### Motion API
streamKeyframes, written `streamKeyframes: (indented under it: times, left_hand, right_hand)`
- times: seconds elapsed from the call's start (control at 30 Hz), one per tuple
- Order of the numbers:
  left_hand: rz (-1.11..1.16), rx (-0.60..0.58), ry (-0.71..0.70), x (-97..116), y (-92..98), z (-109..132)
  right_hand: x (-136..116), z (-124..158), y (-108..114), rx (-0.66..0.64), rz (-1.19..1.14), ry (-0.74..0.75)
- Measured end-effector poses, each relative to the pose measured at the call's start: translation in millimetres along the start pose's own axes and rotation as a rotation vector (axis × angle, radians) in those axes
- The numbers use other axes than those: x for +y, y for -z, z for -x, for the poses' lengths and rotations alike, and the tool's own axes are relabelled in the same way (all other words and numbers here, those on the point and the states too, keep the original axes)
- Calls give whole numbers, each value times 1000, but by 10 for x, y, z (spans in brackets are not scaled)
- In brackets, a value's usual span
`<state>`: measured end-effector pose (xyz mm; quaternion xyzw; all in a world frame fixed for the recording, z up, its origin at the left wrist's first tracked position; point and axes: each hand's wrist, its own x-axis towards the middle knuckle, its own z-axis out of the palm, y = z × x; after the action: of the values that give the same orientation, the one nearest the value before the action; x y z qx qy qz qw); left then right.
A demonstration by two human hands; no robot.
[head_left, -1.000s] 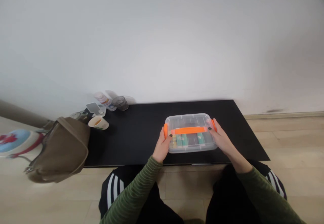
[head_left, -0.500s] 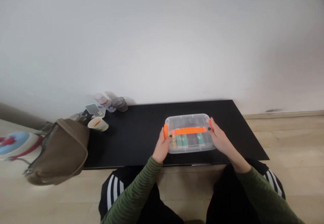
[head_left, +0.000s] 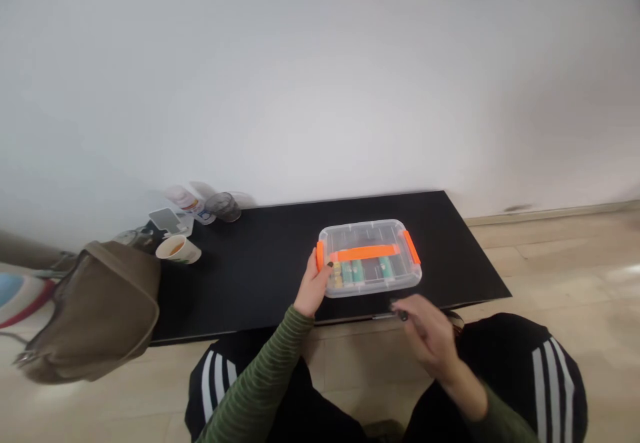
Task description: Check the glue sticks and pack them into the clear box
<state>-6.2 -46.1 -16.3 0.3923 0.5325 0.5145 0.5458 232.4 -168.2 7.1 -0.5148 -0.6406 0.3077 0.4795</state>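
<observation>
A clear plastic storage box (head_left: 370, 232) with an orange handle and orange side latches lies on the black table. Through its lid I make out green and yellow items, too unclear to name. My left hand (head_left: 313, 286) grips the box's left end, its thumb over the lid's edge beside the latch. Apart from the box, my right hand (head_left: 429, 333) is near the table's front edge with its fingers bent; motion blurs it, so I cannot tell whether it holds anything.
On the left are a paper cup (head_left: 179, 249) with orange-brown liquid, a dark translucent cup (head_left: 223, 207), a pinkish-white bottle (head_left: 190, 204), a white phone stand (head_left: 167, 221) and a brown bag (head_left: 100, 309). A white wall (head_left: 320, 96) stands behind the black table (head_left: 250, 283).
My right hand has let go of the box's right end and moved down toward me, to the table's front edge. My left hand remains on the box. The view has shifted slightly.
</observation>
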Motion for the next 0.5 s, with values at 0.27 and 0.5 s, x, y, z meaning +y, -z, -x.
streamKeyframes:
  times: [0.27,0.5]
  left_hand:
    - [7,11,-8,-11,-33,-16]
    - [186,-28,81,1,-112,45]
  right_hand:
    - [1393,746,-942,130,-332,-1102]
    - [1990,496,-774,81,-356,-1150]
